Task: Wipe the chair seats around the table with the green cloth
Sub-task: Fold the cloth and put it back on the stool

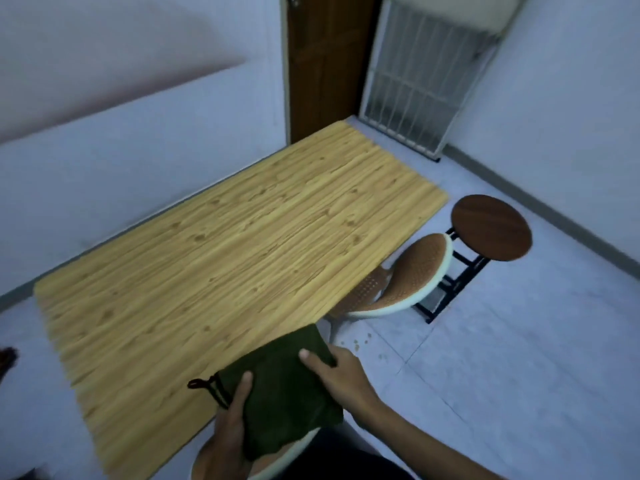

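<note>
In the head view both hands hold the folded green cloth [284, 386] over the near corner of the wooden counter [221, 254]: the left hand [230, 431] has its fingers [244, 386] closed round the cloth's near edge, and the right hand [341, 372] pinches its right edge, thumb on top. Below the cloth shows the white rim of a chair [291, 455]. A second woven chair [408, 275] is tucked partly under the counter's right edge, just beside a round brown stool [491, 228].

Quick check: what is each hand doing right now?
Left hand: closed on the green cloth, thumb on top.
Right hand: gripping the cloth's right edge.
</note>
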`<control>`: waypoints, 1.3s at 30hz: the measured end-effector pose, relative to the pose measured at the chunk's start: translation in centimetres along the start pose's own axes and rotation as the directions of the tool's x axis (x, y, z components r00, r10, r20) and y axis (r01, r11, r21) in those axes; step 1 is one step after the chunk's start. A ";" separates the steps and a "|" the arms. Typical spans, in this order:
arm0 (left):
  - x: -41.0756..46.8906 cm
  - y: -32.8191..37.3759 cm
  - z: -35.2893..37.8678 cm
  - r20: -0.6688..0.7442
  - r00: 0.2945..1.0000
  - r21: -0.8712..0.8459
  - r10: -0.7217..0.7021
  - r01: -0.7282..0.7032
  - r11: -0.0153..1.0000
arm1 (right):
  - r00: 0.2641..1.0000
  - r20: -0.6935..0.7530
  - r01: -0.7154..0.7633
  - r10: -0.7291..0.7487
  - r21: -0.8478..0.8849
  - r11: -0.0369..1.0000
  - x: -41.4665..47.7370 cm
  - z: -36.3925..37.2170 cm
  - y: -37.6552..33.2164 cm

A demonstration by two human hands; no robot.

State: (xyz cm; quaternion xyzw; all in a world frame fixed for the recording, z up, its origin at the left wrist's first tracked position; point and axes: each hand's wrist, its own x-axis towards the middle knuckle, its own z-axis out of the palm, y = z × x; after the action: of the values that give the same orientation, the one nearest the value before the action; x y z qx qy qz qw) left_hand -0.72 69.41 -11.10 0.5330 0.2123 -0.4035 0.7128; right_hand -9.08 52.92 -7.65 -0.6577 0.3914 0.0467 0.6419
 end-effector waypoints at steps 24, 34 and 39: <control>5.0 -11.4 32.2 0.375 0.916 0.619 0.145 -0.363 0.697 | 0.718 -0.691 0.027 -0.084 -0.092 0.995 1.2 -28.8 9.4; 10.4 -17.7 50.9 0.339 0.911 0.587 0.236 -0.400 0.704 | 0.760 -0.640 -0.047 -0.118 -0.235 0.971 9.2 -49.0 9.6; 13.5 -18.8 56.8 0.283 0.933 0.647 0.222 -0.357 0.674 | 0.778 -0.620 -0.064 -0.102 -0.240 0.969 13.2 -54.5 9.5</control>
State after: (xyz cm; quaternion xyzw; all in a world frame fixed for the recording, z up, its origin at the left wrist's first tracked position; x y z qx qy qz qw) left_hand -15.12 9.84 -12.69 0.7468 -0.1058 -0.3812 0.5345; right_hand -29.52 0.14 -13.37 -0.7142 0.5671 -0.1328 0.3882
